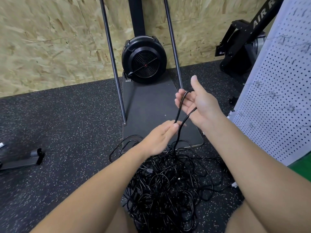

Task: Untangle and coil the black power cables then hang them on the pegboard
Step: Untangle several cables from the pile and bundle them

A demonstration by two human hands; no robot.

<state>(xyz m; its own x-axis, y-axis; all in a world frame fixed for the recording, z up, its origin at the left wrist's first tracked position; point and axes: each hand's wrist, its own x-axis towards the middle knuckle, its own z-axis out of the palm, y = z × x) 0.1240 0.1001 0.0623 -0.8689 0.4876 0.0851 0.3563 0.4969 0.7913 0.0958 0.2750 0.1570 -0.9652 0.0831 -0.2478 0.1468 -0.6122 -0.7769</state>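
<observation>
Two strands of one black cable point(178, 113) run up from the tangle to my hands, forming a narrow loop. My right hand point(200, 103) is palm-up with the bend of the loop draped over its fingers, which curl loosely around it, thumb standing clear. My left hand point(161, 137) sits lower and pinches one strand between thumb and fingertips, while the other strand passes just beside it and drops into the heap.

That heap, the pile of black power cables point(168, 184), lies on the speckled rubber floor point(67, 132) between my knees, its far edge lapping over the near edge of the dark mat point(151, 101) under the fan machine point(144, 60). The pegboard point(276, 98) stands at my right, its wire hooks bare as far as I can see.

I judge the cable light and limp but springy (it holds its kinks), with a smooth jacket that slides easily through fingers. Pulling hard will likely tighten knots in the pile. Better to hold near the loop's bend and feed slack through, or find a plug end; one plug seems to sit near the pile's left side.
</observation>
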